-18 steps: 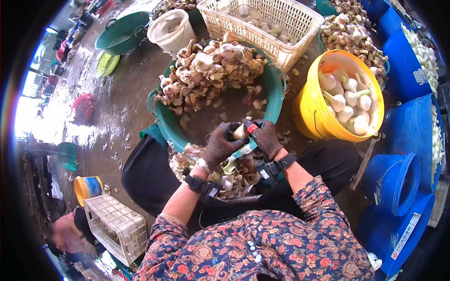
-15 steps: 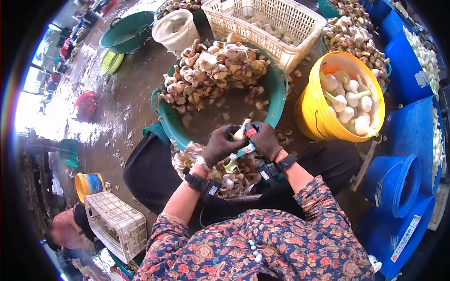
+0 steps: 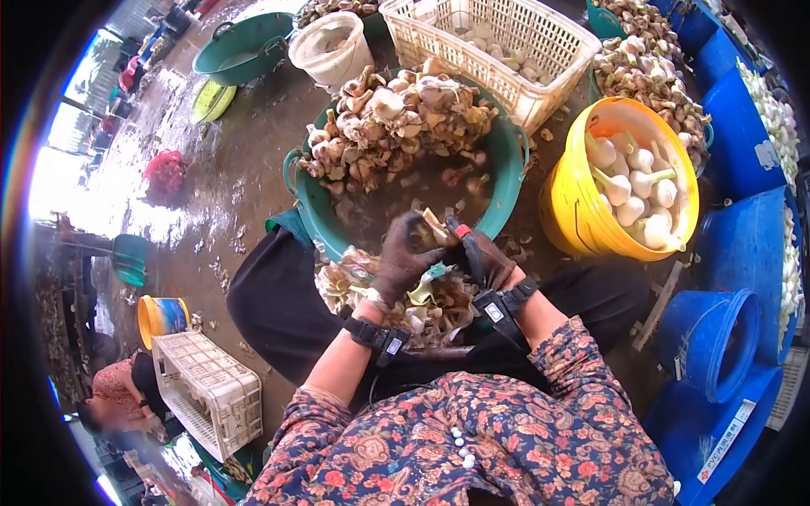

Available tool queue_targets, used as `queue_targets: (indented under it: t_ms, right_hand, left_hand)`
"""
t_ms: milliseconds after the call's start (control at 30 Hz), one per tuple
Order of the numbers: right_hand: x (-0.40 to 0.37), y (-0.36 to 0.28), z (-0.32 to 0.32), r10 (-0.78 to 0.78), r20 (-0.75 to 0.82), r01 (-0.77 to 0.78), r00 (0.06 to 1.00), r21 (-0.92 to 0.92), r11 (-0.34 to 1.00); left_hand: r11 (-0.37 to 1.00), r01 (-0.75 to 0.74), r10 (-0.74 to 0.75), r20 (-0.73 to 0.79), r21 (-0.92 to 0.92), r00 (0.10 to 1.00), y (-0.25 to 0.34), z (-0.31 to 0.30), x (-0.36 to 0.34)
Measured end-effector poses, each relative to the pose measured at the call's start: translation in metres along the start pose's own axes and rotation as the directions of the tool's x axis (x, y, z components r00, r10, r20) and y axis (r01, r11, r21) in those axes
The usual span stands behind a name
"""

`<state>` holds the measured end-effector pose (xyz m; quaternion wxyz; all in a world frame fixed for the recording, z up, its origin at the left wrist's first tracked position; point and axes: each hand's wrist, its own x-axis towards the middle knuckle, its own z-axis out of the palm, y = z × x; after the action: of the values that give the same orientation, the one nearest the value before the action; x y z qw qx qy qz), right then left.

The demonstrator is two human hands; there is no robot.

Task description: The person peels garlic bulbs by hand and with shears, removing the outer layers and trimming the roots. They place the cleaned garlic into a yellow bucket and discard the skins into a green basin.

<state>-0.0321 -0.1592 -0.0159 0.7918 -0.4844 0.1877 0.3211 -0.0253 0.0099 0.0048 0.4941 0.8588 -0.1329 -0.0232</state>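
A wet brown floor (image 3: 261, 126) spreads through the room, bright with glare toward its left side, and big blue containers (image 3: 734, 244) line its right edge. On it stands a wide green tub (image 3: 510, 185), with a heap of unpeeled garlic (image 3: 396, 126) piled against the far rim. A white crate (image 3: 460, 63) sits just beyond that rim, and a yellow bucket (image 3: 567, 202) of pale bulbs stands beside the right one. Both forearms reach forward, wrists strapped in black, bringing the gloved hands together over the tub's near rim, above loose peelings (image 3: 439, 312). The left hand (image 3: 405, 257) curves, thumb and forefinger holding a garlic bulb (image 3: 435, 225), stem end up. The right hand (image 3: 488, 253) meets it with fingers curled in; near their tips is a red band (image 3: 462, 230), perhaps on a tool, and I cannot tell what they grip.
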Motion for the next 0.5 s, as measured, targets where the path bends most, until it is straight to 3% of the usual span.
queue_targets:
  t_ms: [33, 100, 133, 167, 233, 267, 333, 400, 467, 500]
  right_hand:
    - [0.003, 0.0, -0.002, 0.003, 0.002, -0.003, 1.0, 0.002, 1.0]
    - [0.014, 0.006, -0.006, -0.124, -0.034, 0.117, 0.992, -0.167, 0.979]
    - [0.014, 0.014, -0.007, -0.299, -0.029, 0.274, 0.954, -0.32, 0.907]
    - [0.016, 0.018, -0.011, -0.295, -0.03, 0.27, 0.955, -0.32, 0.908]
    - [0.012, 0.014, -0.01, -0.088, -0.038, 0.077, 0.995, -0.241, 0.967]
    - [0.009, 0.014, -0.009, -0.088, -0.039, 0.076, 0.995, -0.24, 0.968]
    - [0.005, 0.014, -0.006, -0.333, 0.098, 0.346, 0.938, -0.315, 0.884]
    - [0.004, 0.012, -0.002, -0.264, 0.081, 0.276, 0.961, -0.233, 0.933]
    - [0.003, 0.008, 0.0, -0.191, 0.071, 0.199, 0.979, -0.148, 0.969]
    - [0.002, 0.001, -0.001, -0.17, 0.091, 0.191, 0.981, -0.357, 0.914]
  left_hand:
    - [1.0, 0.004, -0.004, 0.001, 0.002, 1.0, 0.005, -0.004, 0.002]
    - [0.889, -0.274, 0.293, 0.005, 0.367, 0.956, 0.011, -0.01, 0.008]
    - [0.806, -0.349, 0.35, 0.09, 0.478, 0.932, 0.009, -0.012, 0.006]
    - [0.808, -0.346, 0.347, 0.09, 0.477, 0.934, 0.002, -0.011, 0.005]
    - [0.819, -0.377, 0.329, 0.183, 0.434, 0.926, -0.008, -0.011, 0.006]
    - [0.84, -0.339, 0.307, 0.145, 0.424, 0.941, -0.011, -0.008, 0.003]
    - [0.859, -0.304, 0.291, 0.096, 0.412, 0.952, -0.013, -0.001, -0.001]
    - [0.876, -0.264, 0.271, 0.042, 0.403, 0.962, -0.016, 0.004, -0.004]
    - [0.896, -0.091, 0.087, 0.028, 0.434, 0.996, -0.019, 0.009, -0.006]
    - [0.897, -0.087, 0.085, 0.024, 0.433, 0.996, -0.026, 0.01, -0.007]
